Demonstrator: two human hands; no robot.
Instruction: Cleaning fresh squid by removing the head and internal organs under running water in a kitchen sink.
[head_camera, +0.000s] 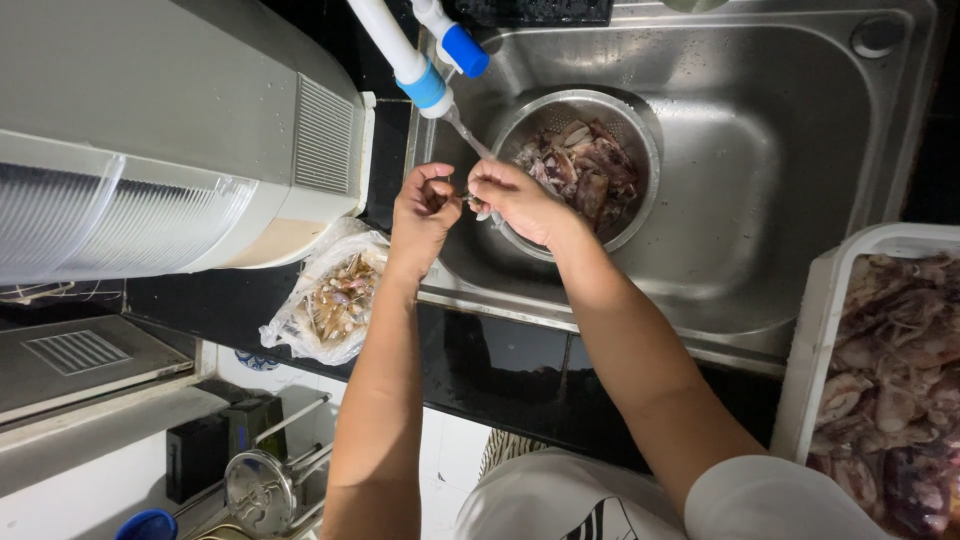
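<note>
My left hand (425, 208) and my right hand (515, 197) meet over the near left corner of a steel sink (790, 170), pinching a small piece of squid between their fingertips. A thin stream of water falls on it from a white tap with a blue collar (425, 85). Just behind my right hand a metal colander (632, 130) sits in the sink, filled with pale purple squid pieces (585, 165).
A white tray (815, 340) heaped with raw squid stands at the right on the black counter (500, 370). A clear plastic bag of scraps (335, 300) lies at the sink's left. A large white appliance (180, 140) fills the left.
</note>
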